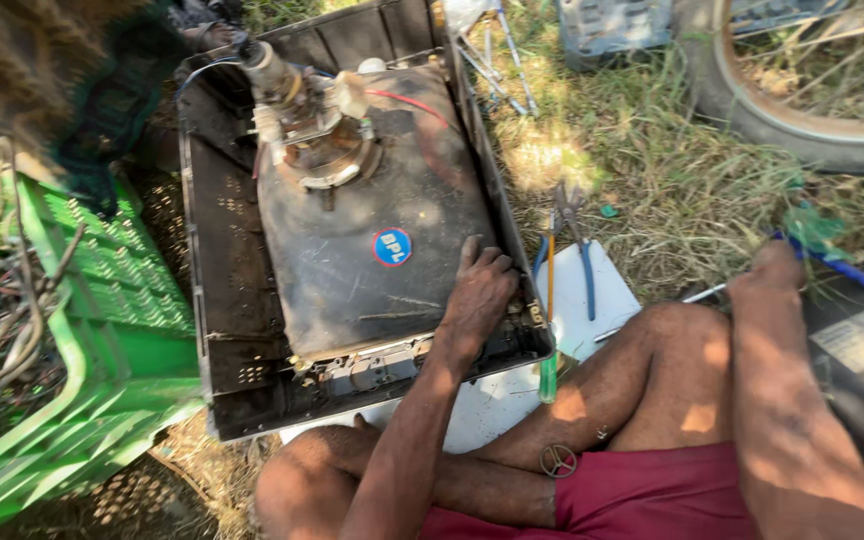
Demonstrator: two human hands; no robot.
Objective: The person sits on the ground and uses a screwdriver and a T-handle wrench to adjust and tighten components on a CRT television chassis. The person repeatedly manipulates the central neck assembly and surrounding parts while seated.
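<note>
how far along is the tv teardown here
Done: the back cover is off, baring the dark picture tube in its black casing. In hand: the left hand rests on the tube's lower corner; the right hand reaches toward the grass. Left: the tube still sits in the casing, neck wiring attached.

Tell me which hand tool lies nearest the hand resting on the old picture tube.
The green-handled screwdriver, just right of the left hand. The blue-handled pliers lie farther right on the white board.
</note>
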